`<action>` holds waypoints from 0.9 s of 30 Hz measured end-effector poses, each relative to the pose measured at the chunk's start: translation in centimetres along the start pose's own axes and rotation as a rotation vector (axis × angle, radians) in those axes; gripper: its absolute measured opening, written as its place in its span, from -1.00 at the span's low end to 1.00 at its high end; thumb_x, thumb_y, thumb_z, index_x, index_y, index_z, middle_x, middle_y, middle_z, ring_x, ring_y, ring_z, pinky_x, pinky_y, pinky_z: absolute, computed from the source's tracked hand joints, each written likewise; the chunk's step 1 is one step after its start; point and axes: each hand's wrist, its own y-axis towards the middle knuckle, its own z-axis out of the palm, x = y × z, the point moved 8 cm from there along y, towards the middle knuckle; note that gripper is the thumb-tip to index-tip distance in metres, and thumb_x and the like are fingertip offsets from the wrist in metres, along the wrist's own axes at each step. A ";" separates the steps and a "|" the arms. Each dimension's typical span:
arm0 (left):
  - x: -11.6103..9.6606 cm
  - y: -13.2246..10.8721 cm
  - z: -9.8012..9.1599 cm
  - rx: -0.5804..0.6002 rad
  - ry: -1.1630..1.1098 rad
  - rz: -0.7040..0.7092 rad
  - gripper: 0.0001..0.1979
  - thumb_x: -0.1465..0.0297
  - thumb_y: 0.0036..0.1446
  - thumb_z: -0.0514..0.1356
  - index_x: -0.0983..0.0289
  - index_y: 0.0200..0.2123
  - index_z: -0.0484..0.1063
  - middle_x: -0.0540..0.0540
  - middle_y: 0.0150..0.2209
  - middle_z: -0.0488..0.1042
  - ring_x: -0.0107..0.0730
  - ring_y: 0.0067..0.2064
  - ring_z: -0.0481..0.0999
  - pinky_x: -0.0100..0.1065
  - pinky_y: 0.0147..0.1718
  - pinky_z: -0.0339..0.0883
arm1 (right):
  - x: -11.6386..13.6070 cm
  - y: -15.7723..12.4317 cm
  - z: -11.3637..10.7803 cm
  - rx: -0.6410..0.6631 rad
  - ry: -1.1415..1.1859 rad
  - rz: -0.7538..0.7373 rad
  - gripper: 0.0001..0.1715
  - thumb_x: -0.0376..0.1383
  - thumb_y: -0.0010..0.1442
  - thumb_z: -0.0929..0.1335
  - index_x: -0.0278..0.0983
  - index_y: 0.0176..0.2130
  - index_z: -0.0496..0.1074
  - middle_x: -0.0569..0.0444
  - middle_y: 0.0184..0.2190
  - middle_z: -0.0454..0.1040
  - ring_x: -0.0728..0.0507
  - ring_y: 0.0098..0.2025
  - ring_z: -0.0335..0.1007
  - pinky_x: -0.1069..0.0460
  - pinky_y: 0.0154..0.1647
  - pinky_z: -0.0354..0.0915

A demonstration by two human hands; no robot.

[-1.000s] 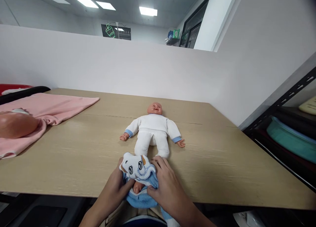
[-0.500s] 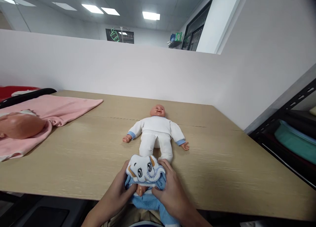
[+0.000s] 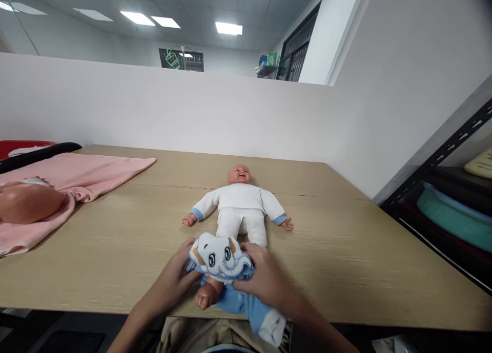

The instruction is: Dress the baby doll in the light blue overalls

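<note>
**Closely gathered, held from both sides**

Nearest, the left hand (image 3: 175,277) and the right hand (image 3: 266,281) each close their grip on the blue cloth trousers with a white elephant face (image 3: 220,257). They pinch the bunched fabric from either side at the near edge of the pale wooden desk (image 3: 346,271). One bare plastic foot (image 3: 203,297) pokes out below the fabric. Just beyond lies the baby doll in a white suit (image 3: 240,209), on its back with arms spread. Farther left a pink cloth (image 3: 77,171) is spread out. At the right stands a black metal shelf (image 3: 442,161).

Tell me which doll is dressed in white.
The middle doll, lying face up with arms spread on the table. The left doll lies bare on the pink cloth.
</note>
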 end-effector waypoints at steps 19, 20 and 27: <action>-2.6 4.5 -2.2 0.109 0.072 0.034 -0.60 0.04 0.48 0.12 0.24 -0.03 0.55 0.17 -0.02 0.58 -0.12 0.07 0.52 -0.21 0.13 0.37 | -2.7 -1.3 -5.9 0.113 0.273 -0.026 -0.62 0.05 0.39 0.44 -0.20 -0.09 0.47 0.08 -0.16 0.48 -0.17 -0.06 0.43 -0.06 0.08 0.37; -3.5 4.8 -2.4 0.061 0.085 0.054 -0.61 0.05 0.47 0.15 0.22 0.04 0.52 0.19 0.07 0.56 -0.10 0.14 0.49 -0.18 0.18 0.34 | -2.7 -1.4 -5.6 0.109 0.368 -0.026 -0.63 0.04 0.41 0.42 -0.18 -0.05 0.45 0.10 -0.15 0.46 -0.15 -0.06 0.42 -0.04 0.06 0.37; -10.6 7.3 4.7 0.602 0.235 0.204 -0.50 0.07 0.12 0.49 0.19 0.04 0.59 0.12 -0.02 0.61 -0.05 0.01 0.56 -0.22 0.06 0.42 | -1.2 0.0 -4.4 -0.029 0.561 0.016 -0.59 0.03 0.38 0.47 -0.16 0.04 0.45 0.06 -0.05 0.54 -0.14 0.04 0.48 -0.01 0.11 0.37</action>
